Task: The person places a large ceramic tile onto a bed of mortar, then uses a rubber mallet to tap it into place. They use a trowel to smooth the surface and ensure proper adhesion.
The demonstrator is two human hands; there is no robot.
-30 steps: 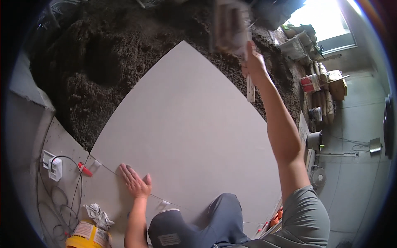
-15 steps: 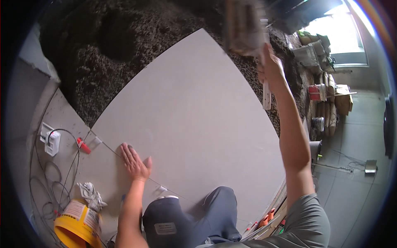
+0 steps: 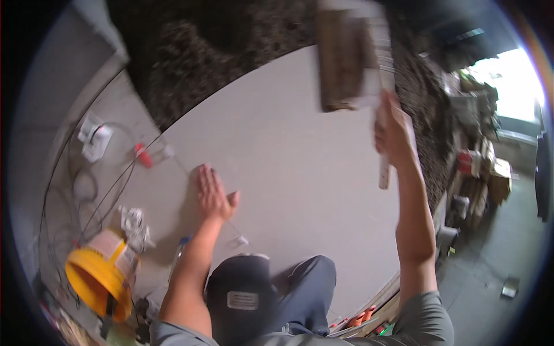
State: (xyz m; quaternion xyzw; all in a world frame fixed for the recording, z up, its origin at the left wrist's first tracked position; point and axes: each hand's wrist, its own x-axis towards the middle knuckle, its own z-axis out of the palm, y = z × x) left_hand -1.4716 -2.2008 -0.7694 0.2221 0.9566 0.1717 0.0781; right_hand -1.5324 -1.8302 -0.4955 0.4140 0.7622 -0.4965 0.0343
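A large pale floor tile (image 3: 277, 155) fills the middle, its far edges bordered by dark, rough mortar (image 3: 184, 63). My left hand (image 3: 213, 196) lies flat on it, fingers stretched, beside the seam with the neighbouring tile. My right hand (image 3: 395, 130) is wrapped round the pale handle of a mallet with a big block-shaped, brown-stained head (image 3: 341, 63). The head is raised over the tile's far right part and smeared by motion. Along the seam sit a white clip (image 3: 168, 151) and another near my knee; a red wedge-like piece (image 3: 143, 155) lies close to the first.
On the left, a white device (image 3: 97, 141) stands among looped dark cables. Below it are a crumpled rag (image 3: 135, 228) and a tipped yellow bucket (image 3: 98, 277). Orange-handled tools (image 3: 362, 316) lie by the tile's right edge. Sacks, buckets and a cardboard box (image 3: 499, 180) stand farther right.
The view has shifted, so the floor objects sit elsewhere in the picture. My right hand and the mallet appear lower and nearer. The left hand stays flat by the seam.
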